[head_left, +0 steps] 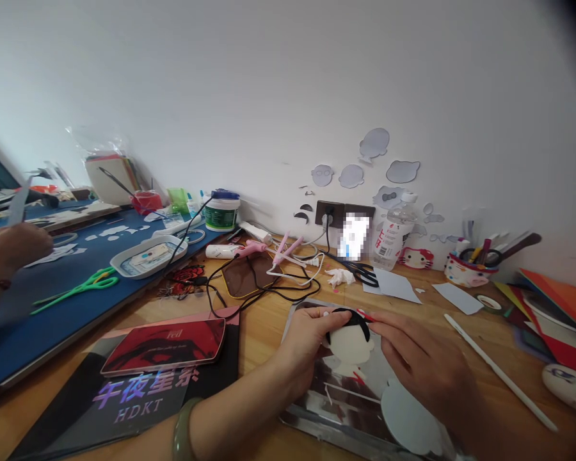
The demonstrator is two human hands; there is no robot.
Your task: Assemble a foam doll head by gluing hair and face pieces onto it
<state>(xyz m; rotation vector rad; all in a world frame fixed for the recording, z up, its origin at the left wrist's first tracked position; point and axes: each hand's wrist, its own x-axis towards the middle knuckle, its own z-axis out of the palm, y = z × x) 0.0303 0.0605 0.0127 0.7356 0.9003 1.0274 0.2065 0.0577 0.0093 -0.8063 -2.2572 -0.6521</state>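
My left hand (302, 346) is closed on a cream head-shaped cutout (350, 349), its thumb pressing near the black hair piece (362, 326) along the cutout's top. With pinched fingers, my right hand (425, 358) grips a small red piece (367, 315) against the upper right of the black hair. Whether that piece is attached cannot be told. Below both hands lies a dark, shiny sheet (326, 403) with a silvery border. A pale rounded cutout (406, 413) rests on it, partly behind my right wrist. A little red strip (358, 376) shows just under the head cutout.
Left, another person's hand (9, 250) holds a pale strip above a blue mat (81, 256) with green scissors (79, 288). Pink hot tools (288, 250) and black cables lie behind. A water bottle (392, 237), pen holder (468, 269) and white stick (499, 371) are right.
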